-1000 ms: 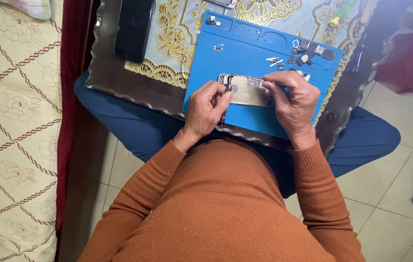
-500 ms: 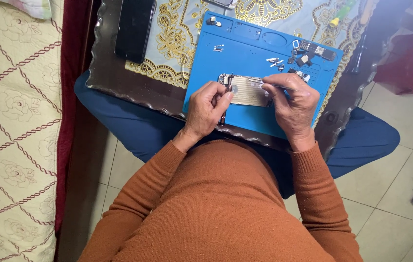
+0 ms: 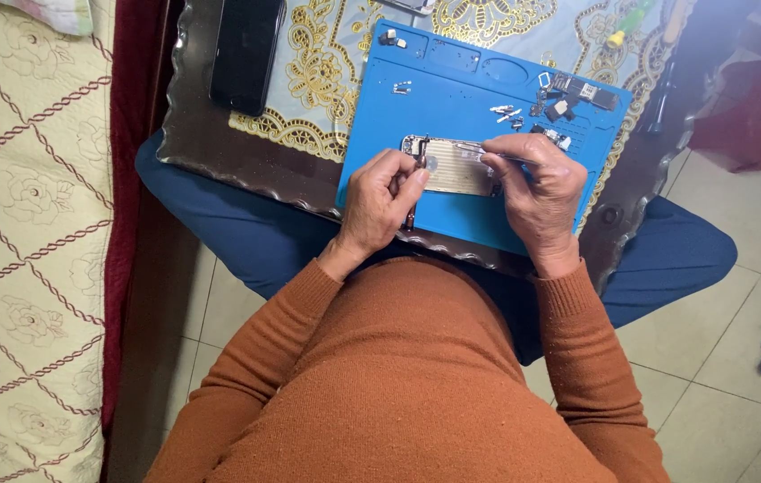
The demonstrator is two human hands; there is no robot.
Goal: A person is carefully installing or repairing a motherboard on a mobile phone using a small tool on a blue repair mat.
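Phone (image 3: 454,166) lies opened, back up, on the blue mat (image 3: 452,89) over the tray on the person's lap. Left hand (image 3: 380,201) pinches its near end, fingers curled tight on the edge; right hand (image 3: 540,188) grips a thin tool (image 3: 488,154), tip on the phone's insides. Small parts (image 3: 559,103) already sit loose at the mat's far corner, so stripping looks well underway, though much remains inside

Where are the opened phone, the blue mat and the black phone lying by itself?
opened phone (image 3: 456,167), head view, on its bare metal inside.
blue mat (image 3: 452,98), head view, on a bare stretch above the hands.
black phone (image 3: 246,49), head view, on its dark middle.
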